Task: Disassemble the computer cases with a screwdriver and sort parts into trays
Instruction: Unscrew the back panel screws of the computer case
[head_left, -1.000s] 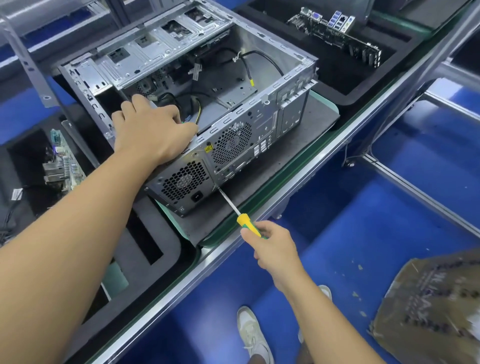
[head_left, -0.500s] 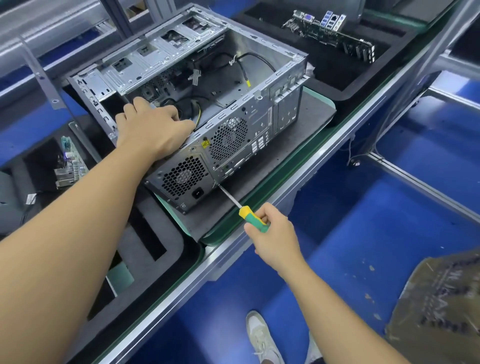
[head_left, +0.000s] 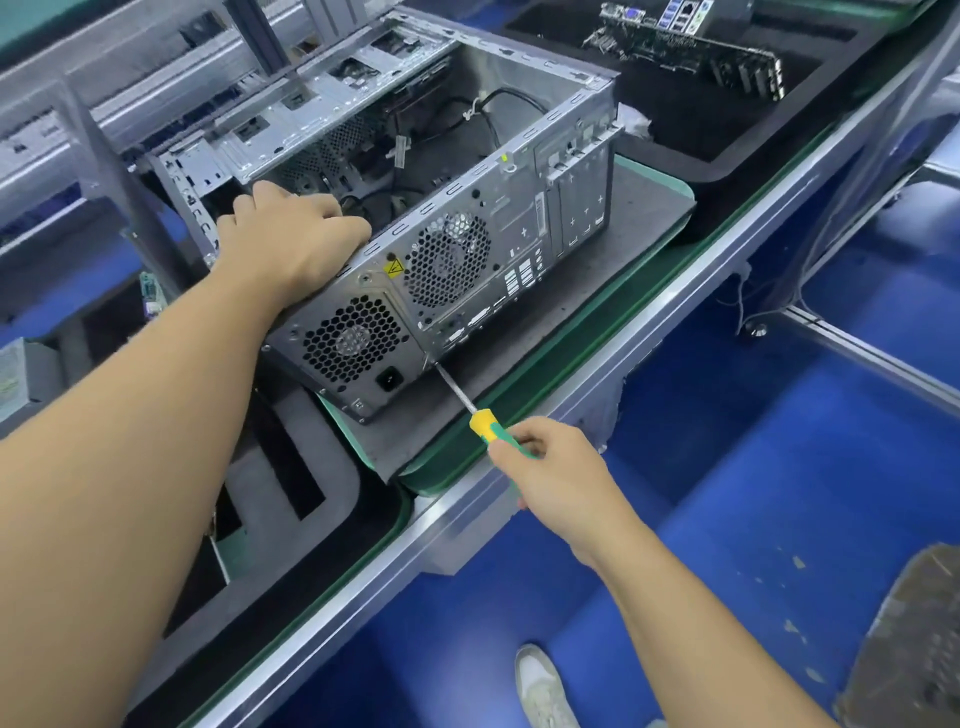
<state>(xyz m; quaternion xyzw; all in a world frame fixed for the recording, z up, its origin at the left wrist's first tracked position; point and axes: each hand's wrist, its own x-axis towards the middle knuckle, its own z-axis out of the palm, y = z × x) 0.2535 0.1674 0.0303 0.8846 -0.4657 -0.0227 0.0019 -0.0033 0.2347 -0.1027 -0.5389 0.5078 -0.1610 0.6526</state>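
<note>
Single head-worn wide-angle view; faces forward and down; close above computer case (head_left: 493, 234).

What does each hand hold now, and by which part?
The right hand grips the yellow-and-green-handled screwdriver by its handle. The left hand holds the open grey metal computer case by its upper rear edge.

Gripping yellow-green screwdriver (head_left: 485, 426) by handle with right hand (head_left: 558, 478), setting shaft tip against lower rear panel of computer case (head_left: 519, 218), just beside power-supply vent. Bracing left hand (head_left: 291, 234) on top rear edge of case, curling fingers over into open interior. Working over case lying open side up on grey mat (head_left: 639, 218). Looking past at motherboard (head_left: 691, 39) lying in black tray (head_left: 727, 161) to right.
</note>
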